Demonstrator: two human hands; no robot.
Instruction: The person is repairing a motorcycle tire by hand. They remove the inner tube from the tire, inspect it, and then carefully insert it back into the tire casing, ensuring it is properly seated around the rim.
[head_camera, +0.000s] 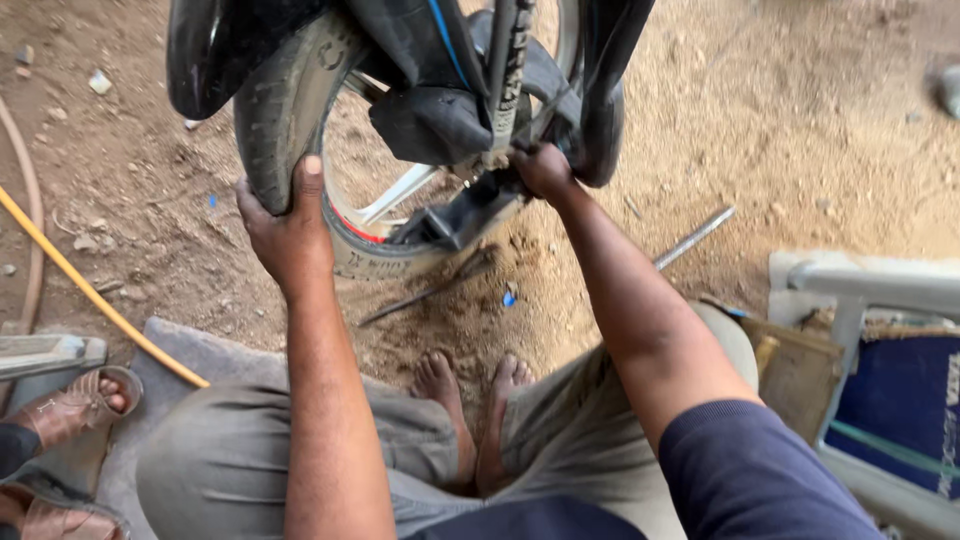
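A motorbike wheel with a worn black tyre (270, 110) stands upright on the dirt in front of me, under a black mudguard (205, 50). My left hand (285, 225) grips the tyre's outer tread at its lower left. My right hand (543, 168) is closed low by the hub, where black inner tube rubber (435, 125) bulges out of the wheel. What its fingers hold is hidden. The white rim (395, 195) shows a red stripe at the bottom. I squat, with my bare feet (470, 410) together below the wheel.
Metal rods (692, 238) (425, 290) lie on the dirt near the wheel. A yellow hose (90, 290) runs along the left. Another person's sandalled foot (75, 405) is at lower left. A white metal frame with a blue panel (880, 370) stands at right.
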